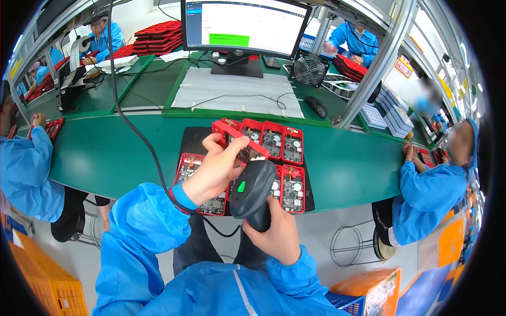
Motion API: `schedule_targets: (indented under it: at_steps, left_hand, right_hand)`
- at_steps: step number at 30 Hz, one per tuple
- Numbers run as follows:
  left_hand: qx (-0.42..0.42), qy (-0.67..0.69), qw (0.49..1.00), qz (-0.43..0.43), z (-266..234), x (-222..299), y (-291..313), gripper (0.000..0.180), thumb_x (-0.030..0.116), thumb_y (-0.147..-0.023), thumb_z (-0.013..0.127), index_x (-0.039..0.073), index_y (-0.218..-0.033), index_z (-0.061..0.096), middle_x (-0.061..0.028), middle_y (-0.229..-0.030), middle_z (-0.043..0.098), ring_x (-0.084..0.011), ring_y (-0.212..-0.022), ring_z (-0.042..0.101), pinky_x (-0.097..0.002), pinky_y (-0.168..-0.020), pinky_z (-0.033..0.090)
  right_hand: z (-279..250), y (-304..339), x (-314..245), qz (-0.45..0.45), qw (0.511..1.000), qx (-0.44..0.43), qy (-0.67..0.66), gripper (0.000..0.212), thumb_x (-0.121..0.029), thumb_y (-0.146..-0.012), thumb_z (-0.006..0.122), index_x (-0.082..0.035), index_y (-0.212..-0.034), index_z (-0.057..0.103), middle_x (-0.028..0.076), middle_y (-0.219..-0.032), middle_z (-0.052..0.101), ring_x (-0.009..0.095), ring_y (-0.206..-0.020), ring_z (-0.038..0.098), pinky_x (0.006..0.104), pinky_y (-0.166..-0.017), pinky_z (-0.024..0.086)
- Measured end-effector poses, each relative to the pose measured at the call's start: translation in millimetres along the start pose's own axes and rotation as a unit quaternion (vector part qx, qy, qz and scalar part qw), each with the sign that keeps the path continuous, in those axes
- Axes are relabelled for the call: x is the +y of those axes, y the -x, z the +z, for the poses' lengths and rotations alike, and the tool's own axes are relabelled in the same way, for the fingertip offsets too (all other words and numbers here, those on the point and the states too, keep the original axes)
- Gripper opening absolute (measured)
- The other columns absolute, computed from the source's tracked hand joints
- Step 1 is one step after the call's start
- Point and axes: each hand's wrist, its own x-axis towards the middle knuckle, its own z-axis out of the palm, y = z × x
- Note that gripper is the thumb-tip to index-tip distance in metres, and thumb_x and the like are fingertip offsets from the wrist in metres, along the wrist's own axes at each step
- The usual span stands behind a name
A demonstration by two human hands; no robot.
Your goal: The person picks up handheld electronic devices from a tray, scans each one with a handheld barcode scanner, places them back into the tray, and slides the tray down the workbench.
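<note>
My left hand (213,171) is closed on a red plastic case (240,138) with a circuit board inside, lifted and tilted above the others. My right hand (276,231) wraps round the handle of a black barcode scanner (255,188), which has a green marking on its top. The scanner's front points at the lifted case, close to it; I cannot tell whether they touch. Beneath them, on a black mat (193,138), lie several more red cases (293,145) with circuit boards, set in two rows. My left hand and the scanner hide part of the front row.
A monitor (245,26) stands at the back, with a fan (309,69) and a black mouse (316,107) to its right. The scanner's black cable (124,113) hangs down on the left, past my left wrist. Co-workers in blue sit on both sides.
</note>
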Motion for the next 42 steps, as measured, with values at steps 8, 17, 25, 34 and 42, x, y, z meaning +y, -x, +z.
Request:
schedule_targets:
  at_steps: [8,17,25,34,42]
  left_hand:
    - [0.008,0.022,0.999,0.027,1,-5,1,0.06,0.023,-0.089,0.065,0.012,-0.123,0.017,-0.0134,-0.119,0.044,-0.0224,-0.099,0.054,-0.0384,-0.084,0.049]
    - [-0.096,-0.245,0.963,0.053,-23,25,-37,0.065,0.022,-0.084,0.07,0.007,-0.129,0.026,-0.014,-0.115,0.05,-0.0233,-0.097,0.059,-0.0423,-0.079,0.053]
    - [0.003,-0.819,0.547,0.171,-103,34,-128,0.057,0.041,-0.07,0.07,0.009,-0.117,0.058,-0.0249,-0.104,0.061,-0.0429,-0.099,0.057,-0.0473,-0.086,0.048]
    - [-0.134,-0.787,0.585,0.141,-36,10,-127,0.088,0.048,-0.065,0.077,0.003,-0.133,0.045,-0.0209,-0.13,0.045,-0.0378,-0.123,0.038,-0.0429,-0.11,0.023]
    - [-0.141,-0.799,0.577,0.094,-19,13,-138,0.098,0.045,-0.059,0.077,0.002,-0.138,0.038,-0.025,-0.128,0.044,-0.0388,-0.124,0.035,-0.0413,-0.106,0.032]
  right_hand:
    - [13,-2,-5,0.02,0.999,0.037,0.016,0.048,-0.016,-0.07,0.075,0.005,-0.106,0.052,0.02,-0.077,0.065,0.037,-0.068,0.066,0.0394,-0.06,0.052]
    - [-6,2,-1,0.039,0.996,-0.028,-0.069,0.048,-0.017,-0.072,0.076,0.004,-0.107,0.052,0.02,-0.079,0.065,0.035,-0.069,0.067,0.0366,-0.06,0.052]
    - [-37,25,19,0.066,0.976,-0.029,-0.207,0.049,-0.021,-0.074,0.075,0.0,-0.112,0.053,0.02,-0.084,0.067,0.035,-0.08,0.069,0.0373,-0.069,0.054]
    - [-63,23,55,0.094,0.95,-0.021,-0.296,0.051,-0.015,-0.078,0.072,0.001,-0.12,0.048,0.019,-0.088,0.068,0.031,-0.08,0.069,0.0344,-0.07,0.052]
    - [-67,23,69,0.115,0.921,-0.017,-0.372,0.053,-0.014,-0.08,0.071,0.0,-0.124,0.047,0.013,-0.093,0.067,0.017,-0.084,0.065,0.0307,-0.076,0.05]
